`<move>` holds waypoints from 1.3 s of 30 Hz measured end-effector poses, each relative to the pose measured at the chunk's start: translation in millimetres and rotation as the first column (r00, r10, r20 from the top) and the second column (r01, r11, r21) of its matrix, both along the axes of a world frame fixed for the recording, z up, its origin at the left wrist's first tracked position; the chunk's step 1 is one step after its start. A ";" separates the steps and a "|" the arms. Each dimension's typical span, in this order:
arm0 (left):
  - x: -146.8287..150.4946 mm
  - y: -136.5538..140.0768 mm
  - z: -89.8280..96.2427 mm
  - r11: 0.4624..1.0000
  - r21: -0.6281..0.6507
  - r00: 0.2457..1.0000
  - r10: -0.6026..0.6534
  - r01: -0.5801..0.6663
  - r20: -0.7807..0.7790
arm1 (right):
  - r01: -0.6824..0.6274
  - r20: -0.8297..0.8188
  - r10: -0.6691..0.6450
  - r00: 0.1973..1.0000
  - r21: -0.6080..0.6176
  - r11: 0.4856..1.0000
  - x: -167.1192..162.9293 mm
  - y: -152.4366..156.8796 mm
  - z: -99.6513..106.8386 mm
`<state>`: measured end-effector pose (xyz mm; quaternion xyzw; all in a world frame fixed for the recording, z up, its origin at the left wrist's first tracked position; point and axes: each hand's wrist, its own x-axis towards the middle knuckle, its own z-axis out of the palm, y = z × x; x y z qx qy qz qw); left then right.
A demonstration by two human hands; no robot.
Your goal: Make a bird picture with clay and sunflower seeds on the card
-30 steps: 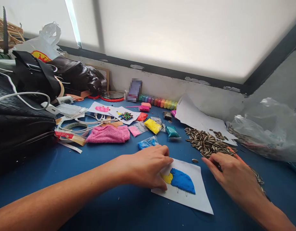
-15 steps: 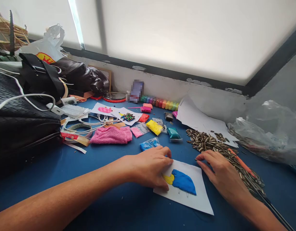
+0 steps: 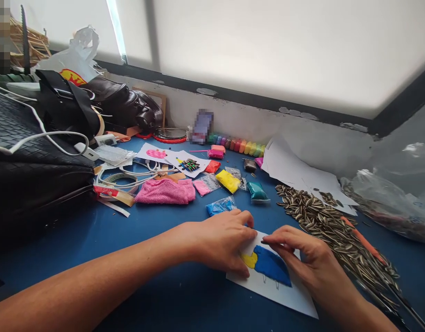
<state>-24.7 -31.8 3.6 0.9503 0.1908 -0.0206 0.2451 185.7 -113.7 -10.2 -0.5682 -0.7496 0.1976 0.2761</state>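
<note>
A sheet of white paper (image 3: pixel 288 299) lies on the blue table, bearing a blue clay shape (image 3: pixel 273 267) joined to a smaller yellow clay patch (image 3: pixel 249 260), with thin drawn legs beneath. My left hand (image 3: pixel 226 240) rests on the paper's left side, thumb and fingers spread apart and pressing it down. Above the blue clay, my right hand (image 3: pixel 302 258) pinches a small dark sunflower seed (image 3: pixel 265 241) between thumb and fingertips. To the right spreads a heap of striped sunflower seeds (image 3: pixel 323 221).
Behind my hands lie blue (image 3: pixel 221 206), yellow (image 3: pixel 228 180) and teal (image 3: pixel 257 191) clay packets. A pink cloth (image 3: pixel 166 191) and a black bag (image 3: pixel 36 184) are on the left. An orange-handled tool (image 3: pixel 363 240) lies on the seeds; a plastic bag (image 3: pixel 399 198) stands right.
My right hand has moved left from beside the seed heap to over the paper, carrying the seed above the blue clay. My left hand keeps its place on the paper. The view has shifted slightly.
</note>
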 end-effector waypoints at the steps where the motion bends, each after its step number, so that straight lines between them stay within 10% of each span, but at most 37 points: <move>1: 0.0 -0.1 0.4 1.000 -0.003 1.000 0.001 -0.001 0.000 | 0.003 -0.008 -0.003 1.000 0.006 1.000 -0.1 0.3 -0.3; 39: -0.8 -2.8 5.3 0.998 0.056 0.999 -0.021 0.023 -0.025 | -0.100 0.254 0.055 0.966 0.168 0.981 -5.1 -2.8 -6.0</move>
